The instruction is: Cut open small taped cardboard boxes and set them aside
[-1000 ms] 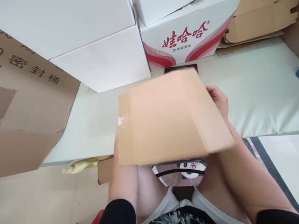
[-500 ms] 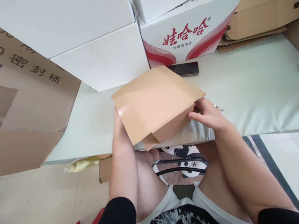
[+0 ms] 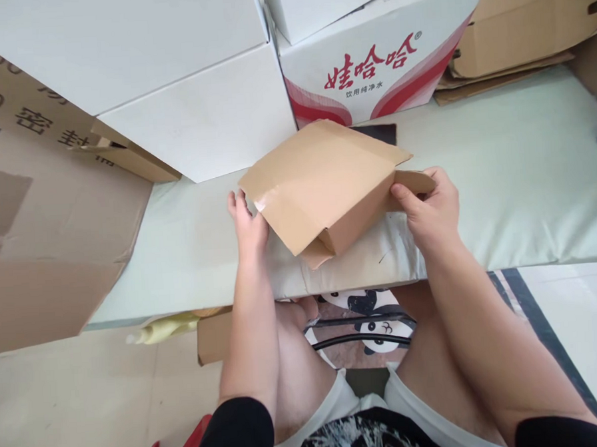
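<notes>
A small brown cardboard box (image 3: pixel 321 175) rests tilted on a grey plastic mailer bag (image 3: pixel 361 263) at the near edge of the pale green table (image 3: pixel 501 173). My left hand (image 3: pixel 248 219) presses against the box's left corner with its fingers closed around the edge. My right hand (image 3: pixel 428 207) pinches a side flap (image 3: pixel 413 179) that sticks out on the box's right. A dark phone (image 3: pixel 381 134) lies just behind the box, mostly hidden by it.
Large white boxes (image 3: pixel 171 77) and a white carton with red print (image 3: pixel 370 59) stand at the back. Flattened brown cardboard (image 3: pixel 518 32) lies at the back right, a big brown carton (image 3: pixel 38 217) at the left. A panda-print stool (image 3: pixel 364 327) shows between my legs.
The box came down from in front of me onto the mailer bag and turned. My right hand moved to its right side and pulled a flap outward; my left hand slid up the left corner.
</notes>
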{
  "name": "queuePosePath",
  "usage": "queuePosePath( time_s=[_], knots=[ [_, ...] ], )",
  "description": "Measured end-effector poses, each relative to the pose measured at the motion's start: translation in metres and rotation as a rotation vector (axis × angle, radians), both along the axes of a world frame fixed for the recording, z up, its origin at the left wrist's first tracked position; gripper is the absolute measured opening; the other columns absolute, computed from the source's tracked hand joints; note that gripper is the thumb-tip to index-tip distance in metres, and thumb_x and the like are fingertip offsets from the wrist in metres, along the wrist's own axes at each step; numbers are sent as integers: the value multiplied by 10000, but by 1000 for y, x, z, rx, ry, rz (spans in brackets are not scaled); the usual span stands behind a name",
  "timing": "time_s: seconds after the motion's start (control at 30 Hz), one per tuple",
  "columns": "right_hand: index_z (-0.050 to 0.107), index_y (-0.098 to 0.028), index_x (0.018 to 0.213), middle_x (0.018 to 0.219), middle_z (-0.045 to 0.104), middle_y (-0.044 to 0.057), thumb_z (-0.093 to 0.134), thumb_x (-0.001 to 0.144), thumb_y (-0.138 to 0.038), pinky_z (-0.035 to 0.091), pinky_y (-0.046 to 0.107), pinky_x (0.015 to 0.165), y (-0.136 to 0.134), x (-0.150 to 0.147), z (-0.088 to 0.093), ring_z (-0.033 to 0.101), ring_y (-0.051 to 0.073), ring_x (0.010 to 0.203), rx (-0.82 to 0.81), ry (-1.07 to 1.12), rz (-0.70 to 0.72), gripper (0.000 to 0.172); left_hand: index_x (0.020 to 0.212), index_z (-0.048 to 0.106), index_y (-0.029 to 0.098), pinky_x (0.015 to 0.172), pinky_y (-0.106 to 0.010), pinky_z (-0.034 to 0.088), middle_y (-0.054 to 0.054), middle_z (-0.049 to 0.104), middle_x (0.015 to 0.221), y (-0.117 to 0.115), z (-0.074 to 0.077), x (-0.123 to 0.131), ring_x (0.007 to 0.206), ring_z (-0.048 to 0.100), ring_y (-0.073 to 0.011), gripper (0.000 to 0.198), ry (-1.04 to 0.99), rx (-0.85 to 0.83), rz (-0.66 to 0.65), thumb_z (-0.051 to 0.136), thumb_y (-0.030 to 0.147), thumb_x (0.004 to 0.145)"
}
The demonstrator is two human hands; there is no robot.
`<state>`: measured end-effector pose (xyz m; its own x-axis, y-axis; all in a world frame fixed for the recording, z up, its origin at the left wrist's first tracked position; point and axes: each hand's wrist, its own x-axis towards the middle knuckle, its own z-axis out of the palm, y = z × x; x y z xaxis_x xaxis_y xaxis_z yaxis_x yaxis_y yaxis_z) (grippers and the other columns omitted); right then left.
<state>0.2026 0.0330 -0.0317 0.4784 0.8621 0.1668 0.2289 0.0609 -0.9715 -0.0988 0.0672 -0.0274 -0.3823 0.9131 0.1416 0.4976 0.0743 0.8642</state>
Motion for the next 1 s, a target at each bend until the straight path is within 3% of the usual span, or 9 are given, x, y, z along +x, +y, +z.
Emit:
queuePosePath(
  time_s=[0.1,0.2,0.3,0.4,0.5,0.57,0.7,0.9,1.0],
  knots=[
    [469,-244,772,703,536,-29,776,686,-486,395,307,574,0,0,-1,480,148,639,16,-26,-79,400,1365,600,227,1253,-435,348,-150,231,1690,-6,8,8,1567,308,-323,610,-14,-18,145,763,360,793],
    [471,-249,778,717,548,-24,768,725,-512,428,329,603,-1,-2,-2,506,163,659,27,-75,-132,400,1136,686,190,1158,-464,459,-155,594,1381,-12,17,17,1340,570,-309,353,-48,29,136,703,372,834],
    [482,-258,784,736,571,-10,762,764,-514,471,364,636,-2,-6,-2,543,186,682,30,-93,-142,380,917,706,184,1007,-458,566,-108,739,1023,-22,26,23,1094,697,-305,331,-178,2,-240,705,500,817],
    [474,-271,777,724,572,-7,769,774,-496,485,376,623,-4,-9,-1,548,194,671,15,-117,-116,371,874,725,207,892,-415,621,-99,771,943,-34,35,30,1003,733,-308,401,-206,-114,-682,826,550,692],
    [445,-281,773,703,550,-15,768,780,-514,493,385,616,-4,-12,-2,535,191,644,4,-132,-73,398,763,699,230,770,-388,644,-71,745,749,-44,38,39,798,745,-265,358,-130,-249,-959,790,577,762],
    [446,-282,783,720,554,-9,764,775,-533,502,396,637,-2,-12,-4,541,197,661,0,-105,-70,406,803,696,230,808,-398,643,-73,763,806,-47,37,45,833,749,-265,374,-102,-224,-932,777,594,777],
    [468,-278,846,822,594,20,753,769,-552,520,426,727,1,-10,-8,593,230,769,-13,-15,-81,403,1045,695,199,986,-438,605,-133,763,1182,-47,33,54,1137,713,-322,578,-144,-62,-660,889,565,642],
    [474,-281,921,890,575,41,667,841,-437,551,458,839,8,-3,-19,619,235,853,65,4,-171,261,1051,733,172,986,-428,605,-119,785,1137,-53,37,66,1113,734,-308,437,-227,-71,-396,841,465,745],
    [489,-277,1007,1006,609,73,629,862,-407,559,494,913,10,0,-24,650,253,967,54,16,-151,240,1098,736,209,969,-425,600,-104,777,1191,-57,37,68,1150,718,-313,405,-155,-178,-399,813,443,777]
  ],
)
